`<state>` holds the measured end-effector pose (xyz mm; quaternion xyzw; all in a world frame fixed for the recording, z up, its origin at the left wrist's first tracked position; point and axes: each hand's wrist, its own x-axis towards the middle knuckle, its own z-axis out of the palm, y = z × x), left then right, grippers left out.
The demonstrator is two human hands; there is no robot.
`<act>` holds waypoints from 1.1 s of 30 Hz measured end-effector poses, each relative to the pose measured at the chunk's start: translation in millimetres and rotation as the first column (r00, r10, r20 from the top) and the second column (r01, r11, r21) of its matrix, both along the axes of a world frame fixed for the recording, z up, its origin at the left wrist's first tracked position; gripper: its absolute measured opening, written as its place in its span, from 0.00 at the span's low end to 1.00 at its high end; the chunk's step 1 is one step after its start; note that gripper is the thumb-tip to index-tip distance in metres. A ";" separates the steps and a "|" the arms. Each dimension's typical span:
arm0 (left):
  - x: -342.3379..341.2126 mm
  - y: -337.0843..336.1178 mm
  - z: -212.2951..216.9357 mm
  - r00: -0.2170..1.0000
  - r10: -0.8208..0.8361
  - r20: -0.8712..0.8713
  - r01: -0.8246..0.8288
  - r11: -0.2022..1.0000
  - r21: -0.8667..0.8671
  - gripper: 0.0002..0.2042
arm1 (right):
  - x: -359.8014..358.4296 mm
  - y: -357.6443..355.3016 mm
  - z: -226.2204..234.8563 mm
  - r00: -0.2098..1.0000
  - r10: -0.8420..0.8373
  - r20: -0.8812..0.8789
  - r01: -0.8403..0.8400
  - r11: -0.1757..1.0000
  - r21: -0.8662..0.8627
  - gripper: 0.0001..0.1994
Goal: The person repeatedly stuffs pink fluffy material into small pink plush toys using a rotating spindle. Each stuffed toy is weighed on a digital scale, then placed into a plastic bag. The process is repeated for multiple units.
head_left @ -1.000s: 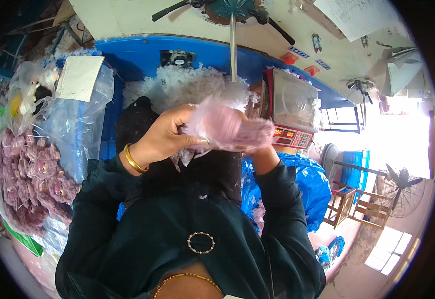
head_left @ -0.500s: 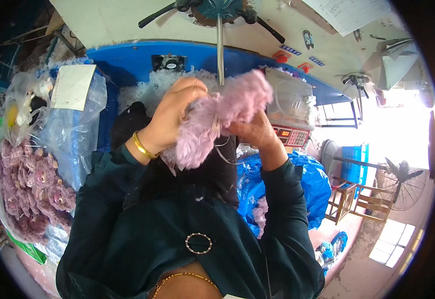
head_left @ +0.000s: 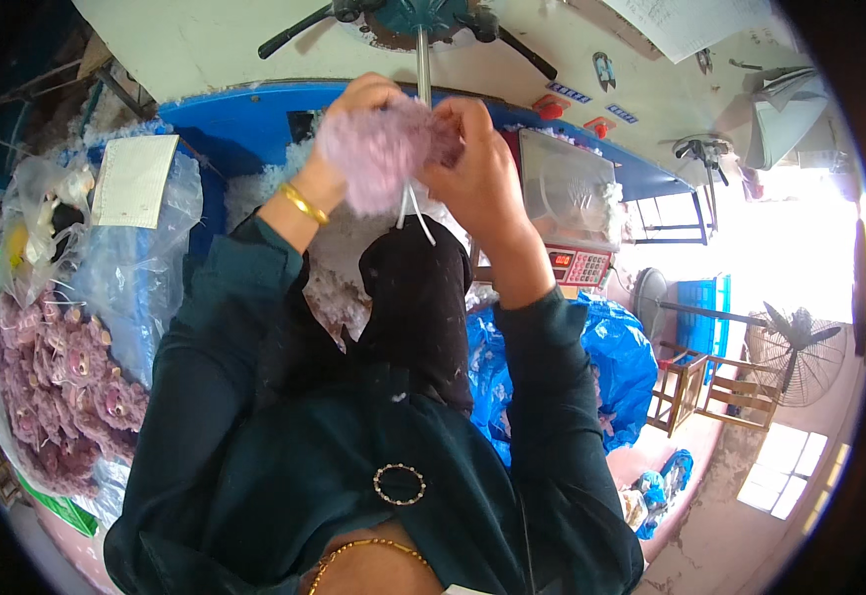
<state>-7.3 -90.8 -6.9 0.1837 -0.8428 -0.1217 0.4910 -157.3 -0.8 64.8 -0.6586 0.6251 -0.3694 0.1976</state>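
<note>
Both hands hold a fluffy pink plush piece (head_left: 375,159) at the lower end of a thin metal tube (head_left: 423,61). My left hand (head_left: 322,180), with a gold bangle at its wrist, is closed round the plush's left side, which hides most of its fingers. On the other side, my right hand (head_left: 474,183) grips the plush with its fingers bent. Thin white strips (head_left: 411,210) dangle below the plush. Whether the tube's tip is inside the plush is hidden. White fluffy stuffing (head_left: 348,258) lies beneath, behind my dark trouser legs.
On the left, a clear bag holds several pink plush pieces (head_left: 66,387); a paper sheet (head_left: 135,180) lies above it. To the right are a red scale (head_left: 577,266), a blue plastic bag (head_left: 611,367) and a standing fan (head_left: 795,347). Black handles (head_left: 294,32) flank the tube.
My hands have carried the plush up and slightly left toward the tube's end. It is now bunched between them, and more stuffing shows below.
</note>
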 end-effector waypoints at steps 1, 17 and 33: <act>2.3 3.1 20.8 0.990 0.037 0.138 -0.024 0.995 -0.095 0.14 | 2.4 -5.7 1.8 0.984 -0.058 -0.166 0.045 0.996 -0.083 0.22; 15.3 11.2 -19.5 0.789 -0.169 -0.590 0.598 -0.009 0.802 0.21 | -15.3 -59.5 -37.3 0.889 -0.311 -0.336 0.023 0.763 -0.646 0.14; -19.1 69.0 2.9 0.926 0.338 0.168 -0.367 0.912 0.185 0.18 | 3.6 -56.4 -55.3 0.724 -0.209 0.657 0.288 0.958 -0.013 0.13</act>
